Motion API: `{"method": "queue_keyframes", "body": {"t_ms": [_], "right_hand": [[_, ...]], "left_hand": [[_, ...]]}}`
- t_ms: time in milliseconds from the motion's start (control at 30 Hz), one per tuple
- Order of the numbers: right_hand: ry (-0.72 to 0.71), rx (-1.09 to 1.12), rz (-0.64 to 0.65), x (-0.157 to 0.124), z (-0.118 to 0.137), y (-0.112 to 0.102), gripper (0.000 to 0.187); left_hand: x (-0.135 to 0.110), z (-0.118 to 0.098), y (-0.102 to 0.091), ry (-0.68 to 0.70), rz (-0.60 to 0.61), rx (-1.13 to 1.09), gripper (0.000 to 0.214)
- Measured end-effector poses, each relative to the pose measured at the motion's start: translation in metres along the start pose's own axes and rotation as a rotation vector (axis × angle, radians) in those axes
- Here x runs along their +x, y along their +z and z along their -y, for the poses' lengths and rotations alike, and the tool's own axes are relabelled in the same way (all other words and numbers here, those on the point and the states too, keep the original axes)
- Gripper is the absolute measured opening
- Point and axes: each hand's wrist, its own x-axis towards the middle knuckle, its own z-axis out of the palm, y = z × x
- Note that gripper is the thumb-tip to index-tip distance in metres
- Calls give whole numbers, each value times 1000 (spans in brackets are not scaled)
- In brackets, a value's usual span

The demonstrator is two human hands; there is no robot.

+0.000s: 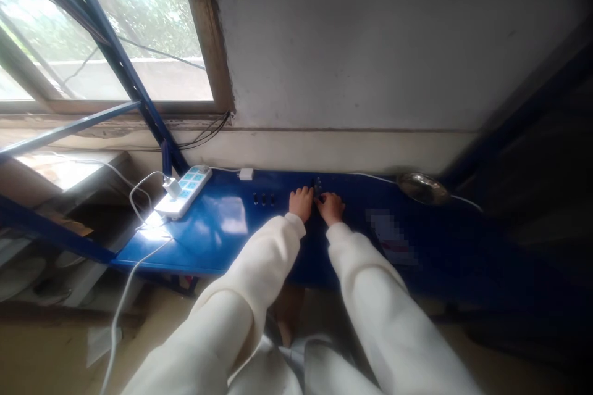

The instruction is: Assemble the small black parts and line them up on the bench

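Note:
Both my arms in white sleeves reach out over a blue table (217, 228). My left hand (301, 202) and my right hand (330, 207) sit close together near the table's far edge, fingers curled around a small dark object (317, 188) between them. The object is too small to name. Three small dark pieces (263, 199) stand in a row just left of my left hand.
A white power strip (185, 190) with a plugged-in charger (172, 186) and white cables lies at the table's left end. A metal dish (422, 187) rests at the far right. Blue frame bars (111, 49) cross a window on the left; a pale wall rises behind the table.

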Motion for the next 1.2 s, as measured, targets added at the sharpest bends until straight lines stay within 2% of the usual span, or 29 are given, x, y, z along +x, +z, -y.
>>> {"method": "queue_keyframes", "body": {"t_ms": [67, 167, 300, 433, 633, 733, 833, 967, 1200], "right_hand": [[-4, 3, -20, 2, -1, 3, 22], [-13, 11, -44, 3, -1, 5, 20], [-12, 16, -18, 2, 1, 4, 21], [4, 16, 0, 2, 5, 1, 18], [-5, 52, 57, -6, 16, -7, 13], [-113, 125, 80, -19, 28, -13, 12], [-246, 151, 33, -34, 42, -19, 14], [-326, 151, -22, -48, 55, -28, 15], [-357, 133, -12, -52, 58, -37, 13]], "left_hand": [[0, 1, -4, -2, -25, -52, 30], [-9, 3, -11, -90, -119, -213, 25], [-35, 7, -22, -177, -269, -467, 20], [-58, 10, -36, -232, -336, -592, 18], [-67, 20, -55, -221, -406, -639, 18], [-65, 29, -62, -210, -444, -624, 17], [-61, 36, -68, -208, -478, -615, 17], [-60, 38, -76, -177, -469, -602, 16], [-61, 36, -86, -127, -417, -573, 16]]}}
